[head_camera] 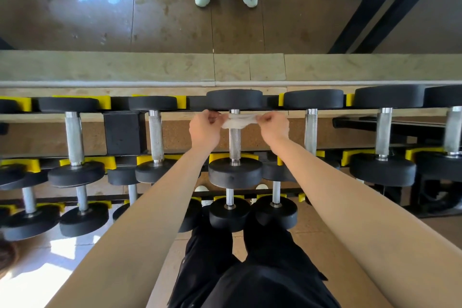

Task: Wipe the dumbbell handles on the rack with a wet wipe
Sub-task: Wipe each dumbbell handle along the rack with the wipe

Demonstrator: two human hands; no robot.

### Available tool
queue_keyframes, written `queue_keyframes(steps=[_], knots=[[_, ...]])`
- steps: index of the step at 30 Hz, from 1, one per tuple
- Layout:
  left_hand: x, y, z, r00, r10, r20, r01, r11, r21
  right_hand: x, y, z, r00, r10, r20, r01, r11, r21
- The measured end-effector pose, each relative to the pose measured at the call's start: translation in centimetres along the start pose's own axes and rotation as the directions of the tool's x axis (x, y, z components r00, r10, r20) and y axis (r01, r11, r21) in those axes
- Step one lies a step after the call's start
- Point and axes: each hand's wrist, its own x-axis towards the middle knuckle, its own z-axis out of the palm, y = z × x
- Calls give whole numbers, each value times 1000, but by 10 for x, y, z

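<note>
Left hand point(205, 130), right hand point(272, 127), pinching one wet wipe point(238, 121), over one dumbbell handle point(235, 144)

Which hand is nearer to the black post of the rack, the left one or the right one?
Left. The left hand pinches the wet wipe to the right of the black post; the right hand pinches the wipe's other end, beyond the handle.

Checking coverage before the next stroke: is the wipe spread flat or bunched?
Bunched: the wipe is a crumpled band across the handle, ends pinched by left hand and right hand.
</note>
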Motion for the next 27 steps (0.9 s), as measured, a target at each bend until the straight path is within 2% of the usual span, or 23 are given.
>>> queue_keyframes(steps=[2, 5, 7, 9, 11, 14, 15, 17, 19, 22, 27], knots=[[3, -1, 2, 983, -180, -37, 173, 973, -156, -3, -10, 11, 992, 93, 91, -109, 976, 191], [10, -1, 3, 917, -398, -21, 361, 853, -376, -11, -25, 21, 976, 89, 197, -155, 922, 353], [8, 2, 5, 919, -391, 45, 374, 835, -404, -6, -24, 20, 977, 148, 151, -196, 902, 385], [4, 5, 10, 944, -302, 133, 330, 847, -418, 4, -16, 13, 956, 286, 58, -284, 865, 413], [1, 8, 9, 956, -235, 175, 288, 863, -415, 10, -8, 9, 935, 355, 16, -332, 856, 397], [1, -1, 1, 948, -292, 130, 318, 902, -293, 0, -8, 15, 958, 230, 170, -275, 900, 338], [1, -9, -3, 934, -340, 111, 357, 902, -243, -6, -8, 19, 962, 151, 229, -219, 924, 313], [-2, -21, -7, 914, -391, 108, 405, 898, -174, -13, -7, 19, 966, 32, 258, -95, 967, 237], [-7, -26, -6, 924, -347, 162, 374, 910, -179, -11, 1, 12, 976, 21, 217, -64, 979, 194], [-17, -25, -8, 953, -209, 221, 254, 946, -199, -7, 18, 0, 983, 50, 174, -76, 986, 148], [-19, -48, -19, 953, -240, 183, 247, 969, -17, -29, 24, 10, 925, -77, 371, 109, 992, -66]])
